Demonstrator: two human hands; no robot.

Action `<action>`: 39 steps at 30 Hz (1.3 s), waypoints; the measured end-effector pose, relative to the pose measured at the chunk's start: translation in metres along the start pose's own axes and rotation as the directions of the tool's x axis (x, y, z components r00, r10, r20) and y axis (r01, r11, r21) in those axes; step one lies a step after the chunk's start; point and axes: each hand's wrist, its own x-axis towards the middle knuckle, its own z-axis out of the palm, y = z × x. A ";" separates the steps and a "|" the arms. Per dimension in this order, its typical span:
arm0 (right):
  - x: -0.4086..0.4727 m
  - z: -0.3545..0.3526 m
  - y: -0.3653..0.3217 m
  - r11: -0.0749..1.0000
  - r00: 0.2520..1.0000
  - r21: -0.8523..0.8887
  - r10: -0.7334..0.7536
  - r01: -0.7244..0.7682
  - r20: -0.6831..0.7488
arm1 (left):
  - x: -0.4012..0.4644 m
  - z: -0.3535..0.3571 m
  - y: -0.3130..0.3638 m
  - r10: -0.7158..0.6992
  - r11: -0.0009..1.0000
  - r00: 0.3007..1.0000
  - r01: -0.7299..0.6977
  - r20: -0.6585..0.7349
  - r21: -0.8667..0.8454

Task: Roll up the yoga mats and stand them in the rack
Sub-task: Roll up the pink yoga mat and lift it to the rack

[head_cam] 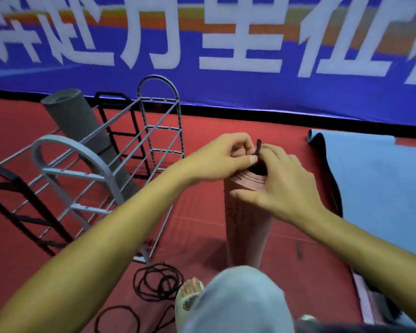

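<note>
Knee [238,299] below; both hands [250,169] pinching black strap [258,147]

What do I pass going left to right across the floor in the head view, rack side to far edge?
Rolled grey mat leaning in the grey wire rack → rolled pink mat standing upright, both hands at its top: left hand, then right hand → blue mat lying unrolled.

Bright even indoor light, soft faint shadows, overall motion blur, wide-angle bending at edges
</note>
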 end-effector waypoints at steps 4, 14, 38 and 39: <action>0.004 -0.004 0.033 0.979 0.978 0.127 0.176 -0.162 -0.113 | 0.042 0.023 0.023 0.043 0.985 0.972 -0.081 0.232 0.154; -0.002 -0.018 0.090 0.981 0.989 0.144 0.137 -0.128 -0.054 | 0.073 0.050 0.017 0.148 0.912 0.886 -0.293 0.439 0.285; 0.034 -0.043 0.113 0.897 0.949 0.419 -0.244 0.142 0.199 | 0.055 0.003 -0.004 0.050 0.955 0.891 -0.175 0.452 0.240; 0.035 -0.043 0.112 0.897 0.949 0.417 -0.247 0.147 0.195 | 0.055 0.003 -0.004 0.054 0.955 0.897 -0.175 0.439 0.241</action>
